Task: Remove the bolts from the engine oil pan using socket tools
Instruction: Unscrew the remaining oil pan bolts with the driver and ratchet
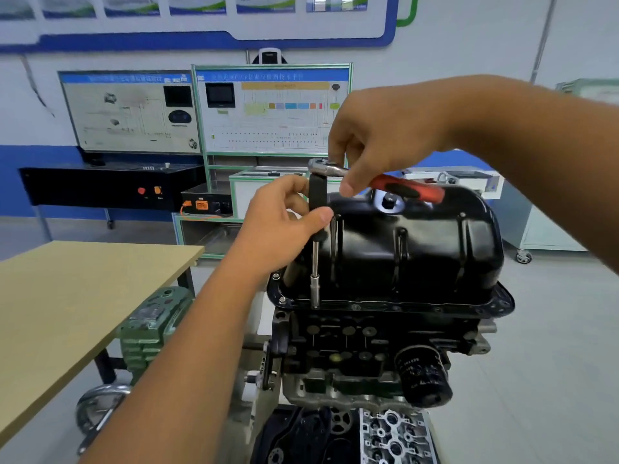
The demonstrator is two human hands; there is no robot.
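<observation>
While the left hand [284, 222] reaches up from the lower left, its thumb and curled fingers pinch the black grip of a vertical extension bar [315, 259]. Below that hand the bar ends in a slim socket [315, 291], which sits on the flange of the black oil pan [402, 249], apparently over a bolt that cannot be made out. Just left of the socket, two more flange bolts [282, 300] show as small silver heads.

Coming in from the upper right, the right hand [385, 139] arches over the top of the bar. Its thumb and fingers pinch the ratchet [368, 179] near the chrome head, and the red and black handle points away to the right, under the palm, across the top of the pan.

Below both hands, the pan tops an upturned engine block [351, 346], with a black oil filter [423, 376] sticking out at its lower right. Left of the left forearm stands a tan table [67, 296]. Beyond the hands, training display boards [207, 112] stand against a white and blue wall.
</observation>
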